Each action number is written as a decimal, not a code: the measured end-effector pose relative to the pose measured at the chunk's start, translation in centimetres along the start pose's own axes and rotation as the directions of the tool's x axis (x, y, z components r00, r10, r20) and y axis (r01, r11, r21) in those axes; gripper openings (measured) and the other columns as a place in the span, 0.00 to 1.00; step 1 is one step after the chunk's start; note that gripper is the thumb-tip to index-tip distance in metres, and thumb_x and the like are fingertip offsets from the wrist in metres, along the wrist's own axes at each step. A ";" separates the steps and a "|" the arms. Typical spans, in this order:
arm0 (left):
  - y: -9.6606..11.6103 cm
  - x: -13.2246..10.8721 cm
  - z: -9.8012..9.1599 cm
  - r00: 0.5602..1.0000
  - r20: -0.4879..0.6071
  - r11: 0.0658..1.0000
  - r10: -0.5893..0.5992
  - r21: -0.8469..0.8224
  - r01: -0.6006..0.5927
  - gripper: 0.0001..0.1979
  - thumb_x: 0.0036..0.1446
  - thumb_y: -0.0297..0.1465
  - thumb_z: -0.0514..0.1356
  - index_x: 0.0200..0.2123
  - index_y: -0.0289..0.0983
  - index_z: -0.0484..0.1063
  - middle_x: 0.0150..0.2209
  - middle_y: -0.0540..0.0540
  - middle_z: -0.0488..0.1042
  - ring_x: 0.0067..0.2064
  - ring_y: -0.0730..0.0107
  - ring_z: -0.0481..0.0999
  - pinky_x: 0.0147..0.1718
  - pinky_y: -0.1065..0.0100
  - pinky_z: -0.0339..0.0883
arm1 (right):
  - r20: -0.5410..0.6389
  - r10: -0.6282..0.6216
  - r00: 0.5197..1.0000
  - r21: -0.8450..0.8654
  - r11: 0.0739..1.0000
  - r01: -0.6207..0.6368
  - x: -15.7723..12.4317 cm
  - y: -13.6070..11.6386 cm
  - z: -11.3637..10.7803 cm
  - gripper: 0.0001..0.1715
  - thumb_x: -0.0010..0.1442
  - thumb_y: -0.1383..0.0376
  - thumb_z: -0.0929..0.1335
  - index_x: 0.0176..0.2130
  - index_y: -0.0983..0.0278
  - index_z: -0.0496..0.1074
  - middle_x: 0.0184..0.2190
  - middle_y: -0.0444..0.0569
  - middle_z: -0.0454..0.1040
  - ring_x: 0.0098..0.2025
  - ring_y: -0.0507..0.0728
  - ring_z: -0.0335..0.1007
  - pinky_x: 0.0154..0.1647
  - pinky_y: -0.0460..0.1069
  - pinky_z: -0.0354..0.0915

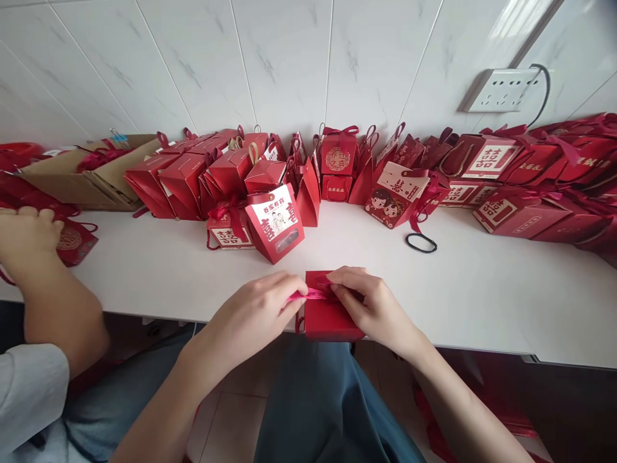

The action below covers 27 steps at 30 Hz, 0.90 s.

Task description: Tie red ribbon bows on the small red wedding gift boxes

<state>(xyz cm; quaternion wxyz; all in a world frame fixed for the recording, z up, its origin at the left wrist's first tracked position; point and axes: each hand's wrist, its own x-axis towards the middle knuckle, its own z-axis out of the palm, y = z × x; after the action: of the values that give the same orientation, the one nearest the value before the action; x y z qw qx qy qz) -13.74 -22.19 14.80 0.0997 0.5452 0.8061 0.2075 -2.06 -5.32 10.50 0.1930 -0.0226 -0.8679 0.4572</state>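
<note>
A red gift box [332,321] sits at the table's front edge, right before me. My left hand [263,307] pinches a pink-red ribbon [313,294] at the left of the box, and the ribbon runs taut across its top. On the box's upper right, my right hand [369,299] has its thumb and fingers closed on the ribbon near the middle. The fingers hide part of the ribbon, so I cannot see whether there is a knot. Just behind stands a red box with a white printed front [274,222], slightly tilted.
Several red gift boxes [187,177] line the wall, with more stacked at the right [544,212]. A black elastic loop [421,242] lies on the white table [463,289]. At the left are a cardboard box [58,183] and another person's arm [53,283] beside a red box. A power strip [504,90] is on the wall.
</note>
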 end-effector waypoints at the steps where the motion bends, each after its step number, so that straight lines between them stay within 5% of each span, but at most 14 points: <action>1: 0.2 0.2 -0.2 0.997 -0.031 0.996 0.069 0.065 -0.067 0.12 0.63 0.32 0.48 0.33 0.39 0.70 0.32 0.49 0.69 0.28 0.74 0.68 0.28 0.71 0.60 | -0.013 0.017 1.000 0.006 1.000 -0.017 0.0 0.1 0.1 0.13 0.64 0.68 0.60 0.34 0.61 0.71 0.30 0.47 0.74 0.34 0.56 0.68 0.43 0.53 0.62; 5: 0.7 1.2 -1.0 0.959 -0.078 0.944 0.273 0.211 -0.252 0.14 0.64 0.29 0.48 0.30 0.38 0.71 0.41 0.46 0.68 0.34 0.71 0.71 0.28 0.71 0.60 | -0.069 0.139 0.988 0.125 0.984 -0.130 0.0 0.4 0.4 0.05 0.61 0.66 0.63 0.36 0.60 0.69 0.36 0.46 0.78 0.38 0.56 0.73 0.42 0.52 0.65; 11: 1.2 4.0 -1.5 0.933 0.007 0.910 0.361 0.217 -0.353 0.11 0.64 0.28 0.50 0.32 0.38 0.71 0.32 0.49 0.71 0.34 0.69 0.70 0.31 0.69 0.60 | -0.031 0.214 0.976 0.251 0.947 -0.200 0.4 0.6 0.5 0.09 0.60 0.67 0.64 0.42 0.60 0.68 0.32 0.43 0.80 0.33 0.54 0.74 0.39 0.50 0.66; 15: 0.6 5.7 -1.3 0.953 -0.014 0.953 0.303 0.020 -0.303 0.08 0.62 0.29 0.53 0.33 0.39 0.71 0.33 0.52 0.74 0.34 0.71 0.72 0.36 0.69 0.63 | -0.042 0.127 0.991 0.155 0.981 -0.119 0.4 0.8 0.4 0.11 0.59 0.71 0.63 0.33 0.61 0.74 0.31 0.44 0.78 0.35 0.54 0.71 0.44 0.51 0.63; 20: -1.5 7.1 -0.1 0.995 -0.004 0.943 0.096 -0.321 -0.093 0.09 0.55 0.38 0.60 0.31 0.39 0.73 0.31 0.51 0.74 0.35 0.69 0.73 0.37 0.69 0.66 | -0.029 0.038 0.999 0.143 0.989 -0.034 0.3 0.9 0.2 0.11 0.59 0.72 0.64 0.30 0.61 0.74 0.32 0.44 0.77 0.36 0.54 0.69 0.46 0.51 0.62; 27: -2.4 6.2 2.9 0.995 -0.084 0.882 0.062 -0.462 -0.094 0.07 0.57 0.31 0.57 0.28 0.37 0.71 0.29 0.50 0.74 0.33 0.71 0.72 0.34 0.70 0.66 | -0.112 0.012 0.994 0.207 0.978 0.012 0.4 1.3 0.5 0.11 0.59 0.71 0.65 0.29 0.61 0.75 0.31 0.47 0.75 0.37 0.55 0.69 0.44 0.51 0.64</action>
<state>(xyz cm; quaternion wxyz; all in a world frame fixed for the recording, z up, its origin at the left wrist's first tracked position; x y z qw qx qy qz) -17.00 -16.64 11.56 0.1918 0.5301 0.7132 0.4166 -2.80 -4.91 9.32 0.2430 -0.0280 -0.8033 0.5431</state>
